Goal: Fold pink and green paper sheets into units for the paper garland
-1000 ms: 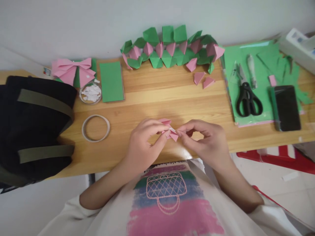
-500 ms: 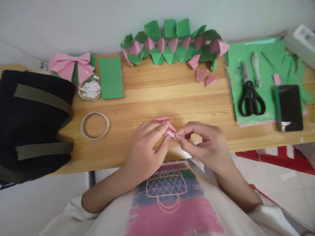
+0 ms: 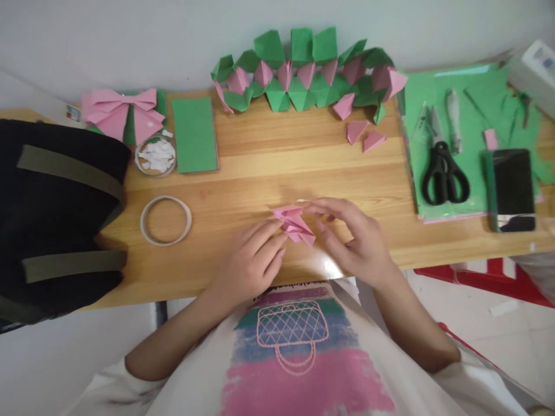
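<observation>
A folded pink paper piece (image 3: 298, 224) lies near the table's front edge, its creased flaps partly spread. My left hand (image 3: 254, 257) reaches in from the left and holds the paper's left side under its fingertips. To the right, my right hand (image 3: 355, 240) is open, thumb and index finger apart, just off the paper. A tiny white strip (image 3: 301, 200) shows at the tip of its index finger; whether it sticks there or lies on the table I cannot tell.
Behind stand green and pink folded paper shapes (image 3: 299, 95), with loose pink pieces (image 3: 358, 132) nearby. Scissors (image 3: 444, 173) and a phone (image 3: 514, 190) lie right. A tape roll (image 3: 143, 222), a dish of white scraps (image 3: 136, 159), green paper (image 3: 195, 136) and a black bag (image 3: 65, 222) are left.
My right hand has let go of the pink paper and moved slightly up and away, its fingers spreading. The white strip on the paper no longer shows there. My left hand has shifted slightly left.
</observation>
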Tool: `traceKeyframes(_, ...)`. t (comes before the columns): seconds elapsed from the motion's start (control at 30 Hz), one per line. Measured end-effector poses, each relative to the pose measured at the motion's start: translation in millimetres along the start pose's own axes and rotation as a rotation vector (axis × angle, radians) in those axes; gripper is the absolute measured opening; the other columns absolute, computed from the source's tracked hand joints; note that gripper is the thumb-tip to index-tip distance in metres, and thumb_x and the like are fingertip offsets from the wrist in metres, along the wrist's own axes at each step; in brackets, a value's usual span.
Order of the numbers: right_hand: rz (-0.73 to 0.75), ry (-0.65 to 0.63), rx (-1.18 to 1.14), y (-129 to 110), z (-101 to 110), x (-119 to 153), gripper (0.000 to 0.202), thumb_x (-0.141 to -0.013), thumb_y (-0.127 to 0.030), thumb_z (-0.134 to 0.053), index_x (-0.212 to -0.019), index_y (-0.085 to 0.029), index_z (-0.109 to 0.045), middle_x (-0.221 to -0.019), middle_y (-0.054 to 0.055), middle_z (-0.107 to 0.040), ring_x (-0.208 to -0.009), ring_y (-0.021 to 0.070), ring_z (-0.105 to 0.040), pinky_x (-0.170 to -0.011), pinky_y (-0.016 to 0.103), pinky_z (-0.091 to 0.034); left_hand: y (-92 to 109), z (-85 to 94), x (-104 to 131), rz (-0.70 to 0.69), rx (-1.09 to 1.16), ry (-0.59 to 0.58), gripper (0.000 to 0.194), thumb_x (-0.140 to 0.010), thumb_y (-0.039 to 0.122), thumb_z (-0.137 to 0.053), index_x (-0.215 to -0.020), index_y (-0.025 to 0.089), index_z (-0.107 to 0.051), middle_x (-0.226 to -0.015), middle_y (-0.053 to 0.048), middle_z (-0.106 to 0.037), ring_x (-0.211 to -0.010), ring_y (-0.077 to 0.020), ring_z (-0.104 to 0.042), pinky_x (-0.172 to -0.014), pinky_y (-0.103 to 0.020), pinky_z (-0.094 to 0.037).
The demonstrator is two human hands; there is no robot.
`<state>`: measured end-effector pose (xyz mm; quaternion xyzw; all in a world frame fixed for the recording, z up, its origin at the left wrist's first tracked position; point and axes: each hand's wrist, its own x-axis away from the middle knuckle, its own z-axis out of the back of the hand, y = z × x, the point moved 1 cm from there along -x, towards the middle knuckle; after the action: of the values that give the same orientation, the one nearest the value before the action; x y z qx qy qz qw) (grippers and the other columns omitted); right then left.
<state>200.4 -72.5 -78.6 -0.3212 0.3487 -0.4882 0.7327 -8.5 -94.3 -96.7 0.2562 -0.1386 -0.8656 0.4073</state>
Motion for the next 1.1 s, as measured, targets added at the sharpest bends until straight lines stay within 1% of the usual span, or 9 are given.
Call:
traceKeyframes(0.07,0.039,-0.054,0.057,1,-2,-1,0.038,-0.089,-0.011,-0.054,-0.124,-0.025,-0.056,-0.112,0.007,-0.073,-0.105,0.0226,-0.067,-0.089,0.040,-0.054,-2,-2.6,-1,-0.029,-0.013,-0.022,0.025,-0.089,0.015,-0.056,-0.113,0.015,-0.064,-0.121,-0.015,-0.069,-0.113,-0.0281,-0.065,-0.095,-0.045,-0.054)
traceKeyframes(0.13,0.039,-0.078,0.079,3,-4,-2,0.039,-0.090,-0.011,-0.053,-0.126,-0.025,-0.054,-0.112,0.008,-0.073,-0.106,0.0235,-0.067,-0.090,0.041,-0.054,-4,-4.8,-3,-0.056,-0.027,-0.047,0.025,-0.089,0.016,-0.056,-0.112,0.014,-0.065,-0.123,-0.016,-0.068,-0.114,-0.0296,-0.064,-0.095,-0.047,-0.054)
traceKeyframes(0.27,0.043,-0.090,0.083,9,-8,2,0.039,-0.089,-0.011,-0.054,-0.126,-0.024,-0.053,-0.113,0.008,-0.073,-0.107,0.0229,-0.067,-0.090,0.040,-0.054,-9,-9.0,-4,-0.106,-0.053,-0.074,0.025,-0.089,0.015,-0.055,-0.111,0.011,-0.067,-0.124,-0.018,-0.068,-0.116,-0.0308,-0.063,-0.095,-0.046,-0.053)
traceKeyframes(0.33,0.038,-0.090,0.093,12,-10,5,0.038,-0.089,-0.012,-0.056,-0.125,-0.022,-0.053,-0.111,0.010,-0.073,-0.105,0.0229,-0.068,-0.088,0.038,-0.055,-10,-11.4,-3,-0.115,-0.075,-0.089,0.027,-0.090,0.015,-0.054,-0.114,0.009,-0.066,-0.123,-0.018,-0.068,-0.116,-0.0305,-0.063,-0.095,-0.045,-0.053)
traceKeyframes(0.47,0.023,-0.071,0.082,17,-15,11,0.038,-0.089,-0.015,-0.057,-0.127,-0.022,-0.052,-0.108,0.010,-0.074,-0.102,0.0221,-0.070,-0.086,0.037,-0.057,-11,-16.2,-1,-0.109,-0.092,-0.112,0.032,-0.093,0.015,-0.050,-0.122,0.012,-0.064,-0.125,-0.016,-0.068,-0.119,-0.0295,-0.062,-0.095,-0.044,-0.051)
traceKeyframes(0.6,0.039,-0.071,0.100,20,-18,16,0.040,-0.090,-0.015,-0.055,-0.129,-0.023,-0.051,-0.111,0.010,-0.073,-0.105,0.0229,-0.069,-0.087,0.039,-0.057,-11,-19.8,0,-0.105,-0.097,-0.132,0.034,-0.094,0.015,-0.048,-0.125,0.011,-0.063,-0.125,-0.017,-0.068,-0.120,-0.0301,-0.061,-0.096,-0.044,-0.050)
traceKeyframes(0.83,0.040,-0.077,0.101,23,-18,17,0.034,-0.089,-0.012,-0.053,-0.121,-0.023,-0.056,-0.105,0.008,-0.074,-0.101,0.0233,-0.069,-0.086,0.041,-0.057,-9,-22.1,-1,-0.117,-0.137,-0.155,0.035,-0.092,0.016,-0.051,-0.125,0.008,-0.063,-0.123,-0.017,-0.069,-0.118,-0.0318,-0.061,-0.096,-0.045,-0.047)
traceKeyframes(0.93,0.025,-0.084,0.095,22,-16,15,0.029,-0.089,-0.012,-0.054,-0.117,-0.022,-0.058,-0.105,0.009,-0.074,-0.101,0.0227,-0.070,-0.086,0.039,-0.057,-7,-21.8,-2,-0.136,-0.181,-0.141,0.034,-0.091,0.015,-0.053,-0.122,0.006,-0.064,-0.121,-0.017,-0.070,-0.115,-0.0313,-0.062,-0.095,-0.044,-0.046)
traceKeyframes(1.1,-0.092,-0.063,0.055,18,-15,13,0.021,-0.091,-0.016,-0.056,-0.111,-0.022,-0.058,-0.104,0.009,-0.074,-0.098,0.0216,-0.071,-0.084,0.037,-0.058,0,-21.1,-3,-0.116,-0.276,-0.134,0.030,-0.092,0.016,-0.052,-0.117,0.011,-0.068,-0.117,-0.013,-0.073,-0.110,-0.0285,-0.063,-0.090,-0.040,-0.044)
